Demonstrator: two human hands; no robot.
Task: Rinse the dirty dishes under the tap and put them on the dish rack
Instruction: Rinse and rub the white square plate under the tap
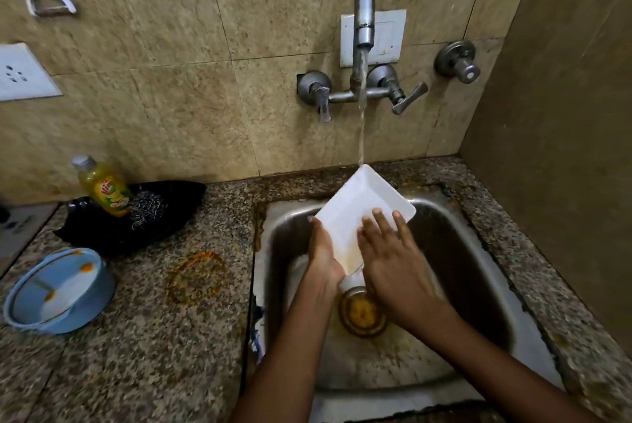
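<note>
A white rectangular plate [359, 204] is tilted over the steel sink [472, 272], its far corner under the running stream from the wall tap [364, 12]. My left hand [323, 255] grips the plate's left lower edge. My right hand [390, 255] lies flat on the plate's inner face, fingers spread, over a yellowish smear near its low end. A blue bowl [58, 292] with orange food traces sits on the counter at the left. No dish rack is in view.
A yellow dish-soap bottle [104, 188] stands on a black holder with a steel scrubber [147, 210] behind the bowl. The sink drain [362, 313] holds yellow residue. A rust-coloured ring stains the granite counter [196, 277]. A side wall rises on the right.
</note>
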